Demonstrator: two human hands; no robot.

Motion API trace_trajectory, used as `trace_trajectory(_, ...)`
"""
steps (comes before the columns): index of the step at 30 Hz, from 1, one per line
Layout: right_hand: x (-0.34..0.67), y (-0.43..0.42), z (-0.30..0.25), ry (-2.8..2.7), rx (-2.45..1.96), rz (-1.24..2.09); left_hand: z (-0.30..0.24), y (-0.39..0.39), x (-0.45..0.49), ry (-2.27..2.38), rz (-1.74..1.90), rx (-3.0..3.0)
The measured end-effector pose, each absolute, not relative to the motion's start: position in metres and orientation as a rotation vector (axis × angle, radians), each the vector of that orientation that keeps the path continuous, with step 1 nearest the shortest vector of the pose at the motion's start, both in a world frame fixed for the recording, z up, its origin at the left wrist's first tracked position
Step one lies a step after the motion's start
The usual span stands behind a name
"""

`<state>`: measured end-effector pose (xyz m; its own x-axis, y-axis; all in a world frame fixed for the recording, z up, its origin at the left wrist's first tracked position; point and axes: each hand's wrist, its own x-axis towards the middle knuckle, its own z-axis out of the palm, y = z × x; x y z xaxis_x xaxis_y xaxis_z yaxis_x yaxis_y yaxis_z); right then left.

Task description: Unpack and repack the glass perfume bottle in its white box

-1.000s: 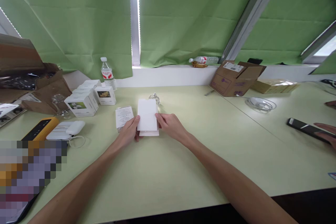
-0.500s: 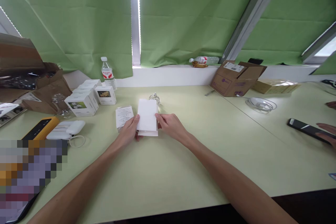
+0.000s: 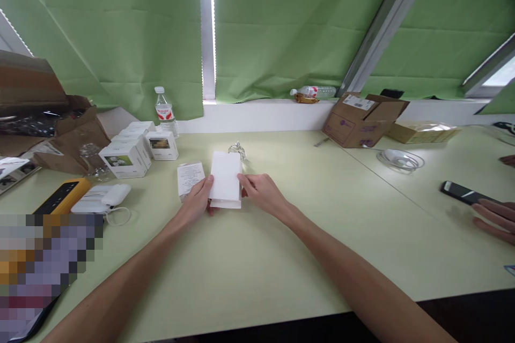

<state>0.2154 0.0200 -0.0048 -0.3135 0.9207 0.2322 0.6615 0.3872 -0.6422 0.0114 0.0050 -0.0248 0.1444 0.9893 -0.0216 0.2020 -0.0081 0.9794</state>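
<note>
Drawn back from the black phone (image 3: 462,193) since the last frame: a co-worker's hand (image 3: 497,220), now just beside it at the far right. Left hand (image 3: 196,199) and right hand (image 3: 257,192) both closed on the long sides of a white carton (image 3: 224,176), pinching it from either side, fingers not spread. Carton lying flat on the table (image 3: 281,268), a white inner piece (image 3: 225,204) still jutting slightly past its near end. Just left of it, a small printed white box (image 3: 190,179), and just beyond it, a clear crumpled wrapper (image 3: 238,150). Farther left, a group of white product boxes (image 3: 123,158), all shut and out of reach of the hands. Carton contents hidden, so no telling what remains inside.
</note>
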Motion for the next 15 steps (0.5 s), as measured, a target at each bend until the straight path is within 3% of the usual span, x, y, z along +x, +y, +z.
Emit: trace_trajectory(15,0.2154,0.0213,-0.0065,-2.090,-1.366,0.599,-0.0254,0.0063,0.0110,1.224,0.997,1.394)
